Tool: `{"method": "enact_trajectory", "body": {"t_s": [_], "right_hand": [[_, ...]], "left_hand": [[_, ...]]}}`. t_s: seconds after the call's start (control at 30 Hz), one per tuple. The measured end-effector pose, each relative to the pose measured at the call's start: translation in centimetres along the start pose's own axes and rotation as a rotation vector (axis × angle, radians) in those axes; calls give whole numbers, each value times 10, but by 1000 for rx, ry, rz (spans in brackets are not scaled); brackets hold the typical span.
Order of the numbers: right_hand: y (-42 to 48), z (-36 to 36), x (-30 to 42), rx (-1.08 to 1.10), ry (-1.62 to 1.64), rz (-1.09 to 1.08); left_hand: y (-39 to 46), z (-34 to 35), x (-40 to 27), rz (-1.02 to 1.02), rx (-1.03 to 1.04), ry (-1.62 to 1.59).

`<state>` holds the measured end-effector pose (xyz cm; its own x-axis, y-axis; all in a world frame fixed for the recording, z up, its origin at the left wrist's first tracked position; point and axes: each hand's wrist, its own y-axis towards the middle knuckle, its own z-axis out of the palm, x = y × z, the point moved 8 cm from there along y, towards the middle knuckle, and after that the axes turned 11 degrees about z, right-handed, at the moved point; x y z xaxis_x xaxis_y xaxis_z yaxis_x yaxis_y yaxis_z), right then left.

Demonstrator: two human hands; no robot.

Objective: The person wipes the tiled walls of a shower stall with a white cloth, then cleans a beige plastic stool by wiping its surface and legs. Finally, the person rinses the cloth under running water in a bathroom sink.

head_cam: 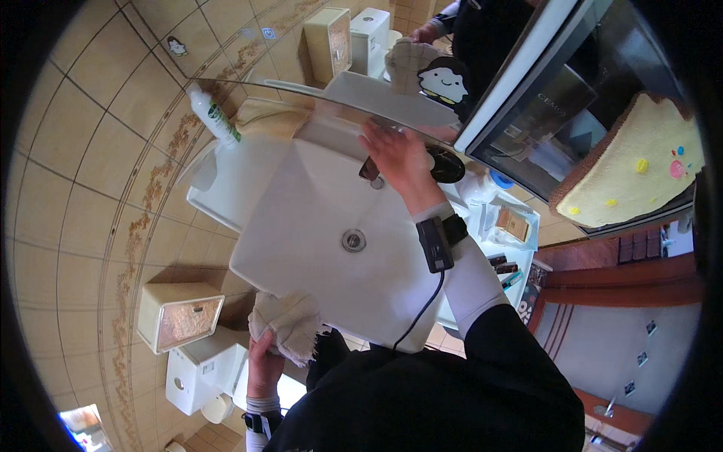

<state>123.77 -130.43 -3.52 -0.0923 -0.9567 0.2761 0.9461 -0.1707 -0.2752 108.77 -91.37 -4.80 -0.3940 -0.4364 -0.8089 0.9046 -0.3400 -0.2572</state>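
A white washbasin (pixel 316 237) lies before me, with a round metal drain (pixel 354 240) in its floor. My left hand (pixel 266 359) grips a pale checked cloth (pixel 285 325) with a fringed edge, held near the basin's front left rim. My right hand (pixel 398 158) reaches to the back of the basin, its fingers stretched out flat over the dark faucet (pixel 369 169). Most of the faucet is hidden under that hand, and whether the palm touches it is hard to tell. Just right of the fingers sits a dark, glossy oval object (pixel 446 164).
A white bottle with a green label (pixel 217 118) stands at the back left, near a folded beige towel (pixel 271 117). A mirror (pixel 361 85) rises behind the basin. Right of it is a white shelf (pixel 517 248) holding a blue-capped container (pixel 486 186) and small items. A toilet (pixel 206 370) stands at left.
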Motion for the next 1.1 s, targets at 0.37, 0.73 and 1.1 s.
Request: {"method": "enact_trajectory", "body": {"t_s": [0.37, 0.73, 1.1], "right_hand": [[-52, -158, -137, -473, -54, 281], [-23, -123, -154, -89, -591, 63], [-96, -149, -184, -342, -605, 351]], "left_hand": [[90, -43, -46, -212, 125, -17], [147, -88, -103, -222, 194, -6], [183, -27, -32, -480, 380, -21]]}}
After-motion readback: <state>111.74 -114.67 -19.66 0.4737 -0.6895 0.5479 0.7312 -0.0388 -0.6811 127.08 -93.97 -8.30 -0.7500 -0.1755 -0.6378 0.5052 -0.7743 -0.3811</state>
